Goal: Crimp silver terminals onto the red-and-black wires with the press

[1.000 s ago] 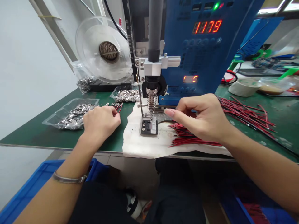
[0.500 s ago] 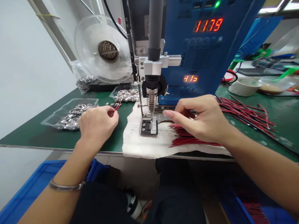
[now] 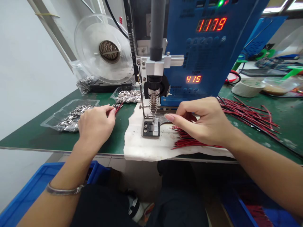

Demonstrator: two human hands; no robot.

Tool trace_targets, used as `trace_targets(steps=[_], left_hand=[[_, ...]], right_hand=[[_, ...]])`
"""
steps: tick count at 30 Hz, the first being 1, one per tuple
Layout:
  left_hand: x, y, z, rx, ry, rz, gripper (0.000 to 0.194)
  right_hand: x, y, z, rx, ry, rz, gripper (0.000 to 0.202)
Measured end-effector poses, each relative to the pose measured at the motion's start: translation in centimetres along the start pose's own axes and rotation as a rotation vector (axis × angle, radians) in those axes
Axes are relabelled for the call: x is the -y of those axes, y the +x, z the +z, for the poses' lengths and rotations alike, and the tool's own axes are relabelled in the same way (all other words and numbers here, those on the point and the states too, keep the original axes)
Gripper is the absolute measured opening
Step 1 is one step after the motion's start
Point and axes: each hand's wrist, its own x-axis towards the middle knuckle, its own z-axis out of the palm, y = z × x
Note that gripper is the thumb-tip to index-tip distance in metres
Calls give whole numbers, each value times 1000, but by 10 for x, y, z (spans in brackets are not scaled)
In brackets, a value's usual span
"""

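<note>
My left hand (image 3: 96, 124) is over the green table, thumb and forefinger pinched at thin red wires (image 3: 119, 108). Small metal pieces lie by these wires; the fingers partly cover them. My right hand (image 3: 201, 121) is curled above a bundle of red wires (image 3: 184, 140), its thumb pointing left at the soldering machine's small fixture (image 3: 151, 127). Whatever its fingertips hold is hidden. A bright metal piece (image 3: 155, 126) sits in the fixture, directly under the spring-wrapped soldering head (image 3: 153, 97).
A clear tray of metal parts (image 3: 71, 118) stands left, with another tray (image 3: 127, 95) behind. The blue machine body (image 3: 201, 60) rises at the back beside a clear reel (image 3: 90, 47). More red and black wires (image 3: 248, 115) lie right. Blue bins (image 3: 40, 179) are below the table edge.
My left hand has shifted slightly left, showing more of the red wires by its fingertips. My right hand stays almost still. A red light now shows beside the green one on the machine.
</note>
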Motion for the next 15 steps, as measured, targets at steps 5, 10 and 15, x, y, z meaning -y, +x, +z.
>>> trace_targets(steps=[5,10,15], left_hand=[[-3,-1,3,18,157,40,48],[-4,2,2,80,286,61,47],[-11,5,0,132,366,120,43]], right_hand=[[2,0,-2,45,-17,39,41],[2,1,-2,56,-29,52,41],[-3,2,-7,124,-62,0,40]])
